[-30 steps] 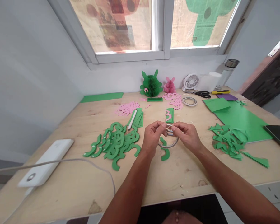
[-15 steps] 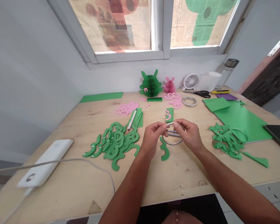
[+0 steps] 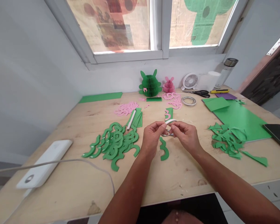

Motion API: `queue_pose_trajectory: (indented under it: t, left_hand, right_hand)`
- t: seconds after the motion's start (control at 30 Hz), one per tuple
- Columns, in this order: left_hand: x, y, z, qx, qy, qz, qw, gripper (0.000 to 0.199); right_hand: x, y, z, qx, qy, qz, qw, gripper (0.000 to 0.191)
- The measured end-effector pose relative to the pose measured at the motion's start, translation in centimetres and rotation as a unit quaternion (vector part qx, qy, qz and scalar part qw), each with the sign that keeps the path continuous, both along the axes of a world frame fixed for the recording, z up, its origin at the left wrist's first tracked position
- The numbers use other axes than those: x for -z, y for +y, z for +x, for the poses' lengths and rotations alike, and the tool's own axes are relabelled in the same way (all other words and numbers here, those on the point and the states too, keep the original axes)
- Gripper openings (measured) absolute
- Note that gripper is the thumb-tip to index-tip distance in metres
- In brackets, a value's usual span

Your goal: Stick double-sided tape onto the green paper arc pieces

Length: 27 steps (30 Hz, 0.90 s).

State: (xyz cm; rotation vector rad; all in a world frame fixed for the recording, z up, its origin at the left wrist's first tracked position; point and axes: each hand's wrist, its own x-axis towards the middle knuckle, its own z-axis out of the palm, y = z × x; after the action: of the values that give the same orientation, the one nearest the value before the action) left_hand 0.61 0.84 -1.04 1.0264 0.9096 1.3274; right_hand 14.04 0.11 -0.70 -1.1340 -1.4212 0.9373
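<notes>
Both our left hand (image 3: 151, 137) and right hand (image 3: 186, 136) pinch the tape roll (image 3: 170, 120) above the table (image 3: 168, 183), near the wavy green cutout (image 3: 165, 154), presumably holding it up so we can reach around its rim.

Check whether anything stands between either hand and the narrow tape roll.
Nothing visible does: the left hand and the right hand both hold the tape roll directly, in their fingertips.
</notes>
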Motion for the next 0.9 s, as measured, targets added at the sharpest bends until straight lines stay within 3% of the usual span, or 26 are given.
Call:
queue_pose_trajectory:
  t: [0.13, 0.43, 0.9]
  left_hand:
    - [-0.2, -0.1, 0.2, -0.02, 0.035, 0.026, 0.999, 0.015]
    - [0.9, -0.3, 0.4, -0.047, 0.137, 0.112, 0.983, 0.017]
    - [-0.1, -0.8, 0.5, -0.079, 0.244, 0.152, 0.954, 0.013]
  right_hand:
    - [-0.3, 0.2, -0.2, -0.009, 0.101, -0.063, 0.993, 0.021]
    - [0.4, 0.7, 0.0, -0.035, 0.22, -0.15, 0.963, 0.018]
    - [0.5, 0.8, -0.1, -0.032, 0.246, -0.172, 0.953, 0.019]
